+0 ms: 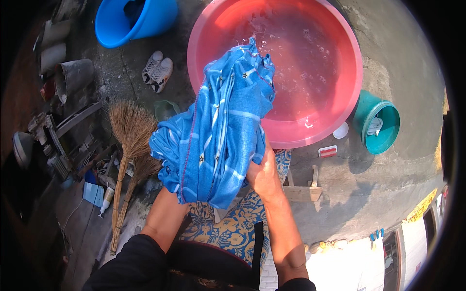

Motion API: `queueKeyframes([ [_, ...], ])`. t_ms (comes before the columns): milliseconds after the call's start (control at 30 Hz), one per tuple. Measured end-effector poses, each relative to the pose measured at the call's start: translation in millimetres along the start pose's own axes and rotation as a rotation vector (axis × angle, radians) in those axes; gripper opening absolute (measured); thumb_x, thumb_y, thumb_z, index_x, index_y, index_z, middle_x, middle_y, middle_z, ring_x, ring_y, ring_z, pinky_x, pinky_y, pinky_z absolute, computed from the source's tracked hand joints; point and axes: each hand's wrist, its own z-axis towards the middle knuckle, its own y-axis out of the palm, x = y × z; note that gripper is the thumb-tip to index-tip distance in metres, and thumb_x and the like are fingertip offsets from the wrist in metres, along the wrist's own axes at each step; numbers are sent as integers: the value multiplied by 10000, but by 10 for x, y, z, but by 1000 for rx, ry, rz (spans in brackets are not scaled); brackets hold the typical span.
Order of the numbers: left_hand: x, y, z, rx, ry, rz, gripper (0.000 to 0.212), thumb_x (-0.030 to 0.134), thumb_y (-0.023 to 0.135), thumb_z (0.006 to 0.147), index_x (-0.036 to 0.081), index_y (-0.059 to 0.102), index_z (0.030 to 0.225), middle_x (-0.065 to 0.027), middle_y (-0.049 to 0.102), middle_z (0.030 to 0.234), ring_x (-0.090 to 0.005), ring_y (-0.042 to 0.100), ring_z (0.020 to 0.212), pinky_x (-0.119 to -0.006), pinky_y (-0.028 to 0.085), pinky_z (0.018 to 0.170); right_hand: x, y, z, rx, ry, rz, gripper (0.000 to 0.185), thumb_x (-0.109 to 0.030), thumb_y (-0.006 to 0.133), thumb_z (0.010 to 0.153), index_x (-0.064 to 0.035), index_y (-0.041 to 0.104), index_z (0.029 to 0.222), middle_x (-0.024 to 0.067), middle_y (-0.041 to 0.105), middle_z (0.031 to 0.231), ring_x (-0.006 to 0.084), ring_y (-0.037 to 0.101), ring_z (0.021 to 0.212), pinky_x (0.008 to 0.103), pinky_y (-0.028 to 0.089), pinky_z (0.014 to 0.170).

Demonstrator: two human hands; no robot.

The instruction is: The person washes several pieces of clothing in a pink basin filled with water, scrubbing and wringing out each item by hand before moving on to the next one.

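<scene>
A bunched blue cloth (225,123) with white stripes, small stars and red edge stitching is held up between both my hands, over my lap and the near left rim of a large pink plastic basin (349,105). My right hand (264,174) grips the cloth's right side, fingers partly hidden in its folds. The cloth covers my left hand; only the wrist and forearm show below it. Sudsy water (309,65) stands in the basin. The cloth's far end overlaps the water in view; whether it touches cannot be told.
A blue bucket (156,22) with dark cloth inside stands at the upper left, near white shoes (156,71). Straw brooms (127,134) and clutter lie left. At right are a green bucket (380,123), a white bowl (341,131), a red-bristled brush (327,151) and a wooden stool (302,192).
</scene>
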Motion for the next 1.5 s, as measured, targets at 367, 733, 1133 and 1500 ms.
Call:
queueKeyframes([
  [367, 44, 99, -247, -3, -66, -15, 252, 260, 526, 907, 38, 638, 950, -58, 633, 892, -145, 580, 838, -300, 483, 694, 261, -187, -352, -174, 409, 646, 553, -288, 612, 843, -8, 427, 1283, 114, 535, 1215, 208, 548, 1065, 343, 454, 906],
  [733, -52, 82, -735, -59, -235, 36, 269, 271, 512, 912, 36, 630, 969, -62, 629, 914, -153, 579, 852, -302, 483, 702, 609, -783, -42, 267, -50, 1021, 632, -480, 580, 830, -88, 418, 1297, 169, 447, 1304, 312, 462, 1177, 490, 416, 940],
  [1133, -23, 269, -340, -207, -337, 527, 287, 283, 497, 916, 35, 622, 990, -66, 625, 939, -162, 578, 867, -306, 483, 712, 241, -1017, 755, 174, 58, 463, 589, -352, 648, 808, -32, 446, 1259, 142, 551, 1184, 255, 564, 1029, 378, 485, 864],
  [1500, -542, 345, 730, -391, -156, 887, 305, 294, 483, 921, 33, 614, 1009, -71, 621, 962, -170, 577, 881, -308, 484, 721, 670, -1080, 1367, 365, -111, -802, 540, -239, 776, 617, -59, 580, 1087, 173, 641, 992, 328, 624, 927, 386, 486, 801],
])
